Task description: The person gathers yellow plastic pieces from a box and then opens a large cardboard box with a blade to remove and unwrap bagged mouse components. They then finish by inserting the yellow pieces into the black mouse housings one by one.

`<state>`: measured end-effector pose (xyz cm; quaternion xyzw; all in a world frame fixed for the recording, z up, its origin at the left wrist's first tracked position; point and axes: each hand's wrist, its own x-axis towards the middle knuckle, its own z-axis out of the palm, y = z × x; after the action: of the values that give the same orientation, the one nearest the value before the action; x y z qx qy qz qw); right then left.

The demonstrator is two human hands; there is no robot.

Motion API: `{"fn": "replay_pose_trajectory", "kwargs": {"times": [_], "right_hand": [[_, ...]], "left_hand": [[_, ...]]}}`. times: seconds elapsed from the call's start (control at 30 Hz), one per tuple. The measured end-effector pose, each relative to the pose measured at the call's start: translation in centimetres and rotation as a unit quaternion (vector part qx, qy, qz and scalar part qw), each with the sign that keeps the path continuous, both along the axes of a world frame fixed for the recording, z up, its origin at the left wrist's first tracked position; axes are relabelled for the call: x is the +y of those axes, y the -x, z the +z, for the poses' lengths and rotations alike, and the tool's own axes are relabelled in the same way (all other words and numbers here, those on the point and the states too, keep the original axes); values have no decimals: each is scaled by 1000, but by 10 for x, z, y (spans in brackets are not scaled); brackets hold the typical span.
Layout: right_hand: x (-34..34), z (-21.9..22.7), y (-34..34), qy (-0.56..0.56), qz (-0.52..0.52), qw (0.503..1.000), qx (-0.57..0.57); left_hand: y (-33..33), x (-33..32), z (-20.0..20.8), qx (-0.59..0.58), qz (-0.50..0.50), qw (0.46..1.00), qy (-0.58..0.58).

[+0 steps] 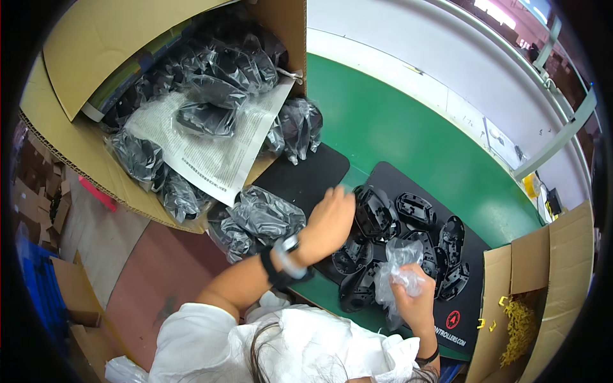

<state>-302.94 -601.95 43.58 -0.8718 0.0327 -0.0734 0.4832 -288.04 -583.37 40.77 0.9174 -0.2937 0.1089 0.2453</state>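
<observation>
One crumpled clear plastic bag (401, 253) sits right of centre in the frame, clamped in the right hand (415, 299); its long axis runs nearly up and down, the top leaning slightly right. Around it I count about eight black plastic shells (415, 210), though they overlap. The nearest one to the left hand (329, 220) slants from upper left to lower right; that hand's fingers are bent at its left edge, and I can't tell if they grip it. Two black mats (480, 271) lie on one green table (440, 166). One large cardboard box (115, 45) fills the upper left, with bagged black parts (137, 159) too jumbled to count and one printed sheet (191, 163); one smaller box (491, 281), lower right, holds yellow pieces (523, 325).
</observation>
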Motion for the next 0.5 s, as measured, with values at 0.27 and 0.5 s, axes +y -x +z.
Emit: {"fn": "replay_pose_trajectory", "kwargs": {"times": [0.27,0.5], "right_hand": [[0,-4,7,-5,-5,1000,-3],[-5,-6,5,-13,-7,1000,-3]], "left_hand": [[40,23,-9,129,49,990,-5],[66,47,-3,179,40,980,77]]}}
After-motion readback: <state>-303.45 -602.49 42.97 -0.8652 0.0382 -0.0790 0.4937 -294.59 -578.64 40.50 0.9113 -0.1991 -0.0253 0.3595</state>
